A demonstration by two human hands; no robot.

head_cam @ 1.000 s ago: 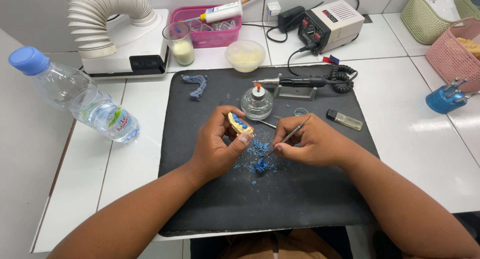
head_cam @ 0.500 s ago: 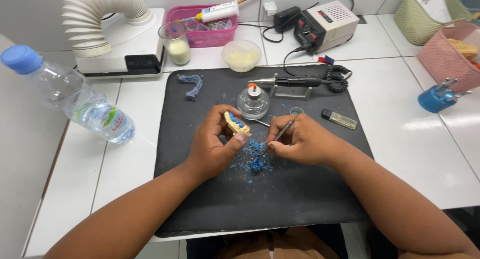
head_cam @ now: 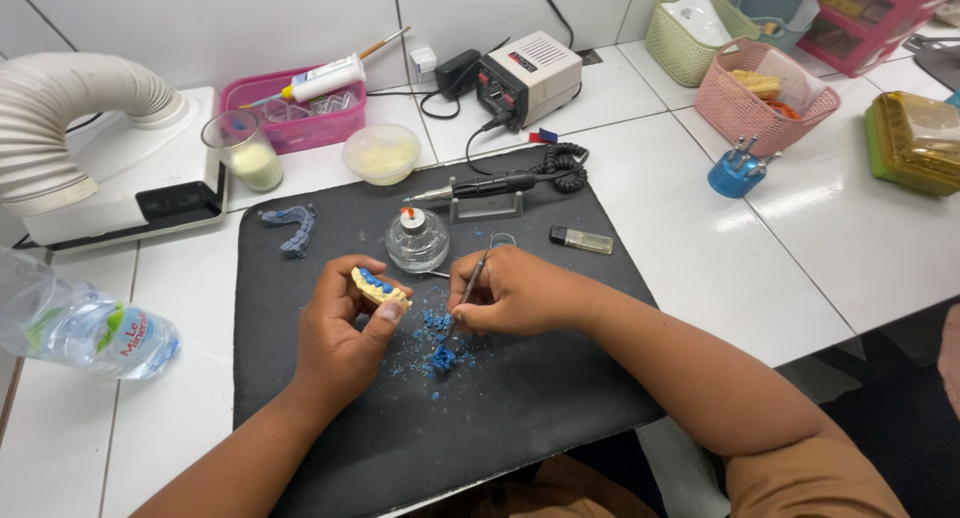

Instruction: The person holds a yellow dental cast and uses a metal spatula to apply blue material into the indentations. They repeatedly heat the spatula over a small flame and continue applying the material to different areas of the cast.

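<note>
White tiled table with a black mat point(head_cam: 520, 418), left hand point(head_cam: 345, 333) fingers clamped round a small yellowish dental cast point(head_cam: 380, 287), right hand point(head_cam: 510, 293) pinching a thin metal tool point(head_cam: 468, 288) over blue wax crumbs point(head_cam: 437, 353); one slip could easily gouge it.

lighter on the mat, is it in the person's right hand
No, the lighter lies on the black mat, apart from the right hand, which holds a thin metal tool.
</note>
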